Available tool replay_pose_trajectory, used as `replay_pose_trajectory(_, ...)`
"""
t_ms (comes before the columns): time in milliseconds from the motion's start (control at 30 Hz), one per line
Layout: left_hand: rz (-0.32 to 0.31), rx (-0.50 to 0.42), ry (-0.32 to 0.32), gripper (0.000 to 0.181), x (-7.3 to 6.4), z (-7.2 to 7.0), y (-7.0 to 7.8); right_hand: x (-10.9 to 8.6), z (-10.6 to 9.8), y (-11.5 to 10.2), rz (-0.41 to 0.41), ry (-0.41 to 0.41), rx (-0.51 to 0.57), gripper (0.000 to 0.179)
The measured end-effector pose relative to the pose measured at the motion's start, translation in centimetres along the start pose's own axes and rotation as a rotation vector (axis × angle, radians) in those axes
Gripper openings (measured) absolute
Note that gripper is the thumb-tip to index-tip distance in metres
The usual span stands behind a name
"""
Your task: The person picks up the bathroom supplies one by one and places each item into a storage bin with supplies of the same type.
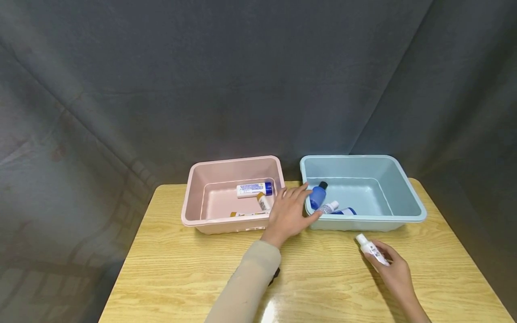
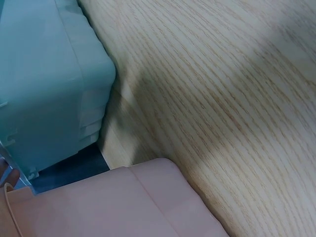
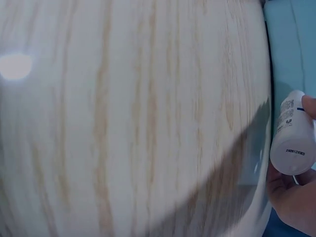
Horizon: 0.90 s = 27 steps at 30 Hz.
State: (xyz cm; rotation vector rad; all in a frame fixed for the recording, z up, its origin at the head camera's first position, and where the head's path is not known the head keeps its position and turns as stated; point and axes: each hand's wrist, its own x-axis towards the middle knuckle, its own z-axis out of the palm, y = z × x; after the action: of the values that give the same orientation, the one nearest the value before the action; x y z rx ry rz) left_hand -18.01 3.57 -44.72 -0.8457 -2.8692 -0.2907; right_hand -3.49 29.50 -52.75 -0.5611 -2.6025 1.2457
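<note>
In the head view my right hand [image 1: 395,270] grips a small white bottle [image 1: 372,251] with a white cap over the table, in front of the blue bin [image 1: 363,219]. The right wrist view shows the base of that white bottle [image 3: 293,148] with dark print on it. My left hand [image 1: 287,216] reaches over the neighbouring rims of the pink bin [image 1: 226,221] and the blue bin, fingers spread and holding nothing visible. Whether its fingertips touch a rim, I cannot tell. Near its thumb lie a blue bottle [image 1: 317,196] with a black cap and a clear, white-capped bottle [image 1: 327,207].
Inside the pink bin lie a white tube [image 1: 251,190] with a blue cap and two containers with mustard caps, one being a white bottle [image 1: 263,202]. A blue-and-white container [image 1: 345,211] is partly hidden by the blue bin's front wall. Dark cloth [image 1: 242,89] hangs behind the wooden table [image 1: 169,269].
</note>
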Motion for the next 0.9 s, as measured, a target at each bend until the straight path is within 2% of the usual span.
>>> replay_pose_trajectory(233,0.005,0.008,0.006,0.071,0.1,0.1,0.0,-0.5,-0.5,-0.4,0.035,-0.025,-0.033,0.051)
replay_pose_trajectory(400,0.004,0.011,0.004,0.070,0.1,0.1,0.0,-0.9,-0.8,-0.8,0.053,-0.022,-0.016,0.051)
replay_pose_trajectory(600,0.005,0.018,-0.006,0.070,0.1,0.0,0.0,-1.1,-1.1,-1.4,0.050,0.040,-0.013,0.047)
replay_pose_trajectory(900,0.006,0.003,0.011,0.070,0.1,0.1,0.0,-1.3,-1.8,-1.9,-0.011,0.128,0.016,0.042)
